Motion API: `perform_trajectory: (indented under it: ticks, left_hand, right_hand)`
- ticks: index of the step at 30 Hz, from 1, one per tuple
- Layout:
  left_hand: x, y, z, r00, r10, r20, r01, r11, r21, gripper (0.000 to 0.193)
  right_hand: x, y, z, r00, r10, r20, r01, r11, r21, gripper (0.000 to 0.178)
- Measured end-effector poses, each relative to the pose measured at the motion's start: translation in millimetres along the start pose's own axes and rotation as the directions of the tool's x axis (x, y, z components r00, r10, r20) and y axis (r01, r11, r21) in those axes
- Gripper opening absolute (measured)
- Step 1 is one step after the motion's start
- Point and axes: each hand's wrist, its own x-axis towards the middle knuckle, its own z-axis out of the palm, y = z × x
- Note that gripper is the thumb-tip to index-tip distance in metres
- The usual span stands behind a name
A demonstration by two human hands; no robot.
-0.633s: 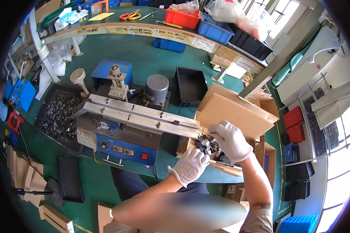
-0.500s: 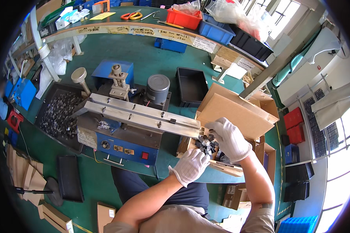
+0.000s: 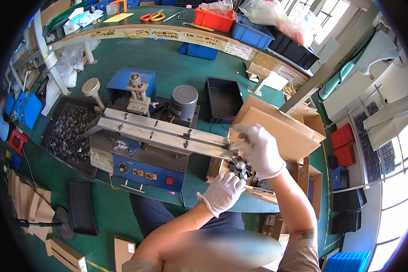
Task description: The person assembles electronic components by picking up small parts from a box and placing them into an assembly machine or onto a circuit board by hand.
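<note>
A long metal rail (image 3: 167, 134) runs from the blue-fronted machine (image 3: 145, 174) to an open cardboard box (image 3: 268, 196). Inside the box, a fanned cluster of small black parts (image 3: 241, 168) lies below the rail's end. My left hand (image 3: 222, 192), in a white striped glove, rests at the box's near side with its fingers curled together beside the cluster; what they grip is too small to make out. Over the box, my gloved right hand (image 3: 260, 152) reaches to the rail's end. Its fingertips are blurred, and whether they hold anything is unclear.
A black tray of small dark parts (image 3: 70, 136) sits left of the machine. Behind the rail stand a grey cylinder (image 3: 184, 100) and a black bin (image 3: 224, 100). Cardboard flaps (image 3: 272, 131) rise behind my right hand. A shelf with coloured bins (image 3: 251, 34) spans the back.
My right hand has moved slightly up and away, over the rail's end. Dark pieces in the rail's channel show at different places. My left hand stays nearly still.
</note>
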Motion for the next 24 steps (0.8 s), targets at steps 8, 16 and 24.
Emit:
perform_trajectory:
  ticks: [8, 16, 24]
  left_hand:
    - [3.7, 1.9, 0.2, 0.999, 0.032, -0.024, -0.031, 0.999, 0.016, 0.023]
    - [5.7, 4.0, -0.8, 1.000, 0.014, -0.022, -0.015, 1.000, -0.020, 0.020]
    - [4.9, 3.3, -3.5, 1.000, 0.014, -0.023, -0.015, 1.000, -0.019, 0.020]
  right_hand:
    - [-37.4, 62.1, 48.1, 0.878, 0.308, 0.367, -0.209, 0.936, -0.284, 0.034]
    - [-47.0, 75.5, 51.0, 0.911, 0.214, 0.354, -0.141, 0.965, -0.220, 0.019]
    - [-54.2, 74.3, 13.6, 0.848, 0.373, 0.376, -0.495, 0.811, 0.313, 0.029]
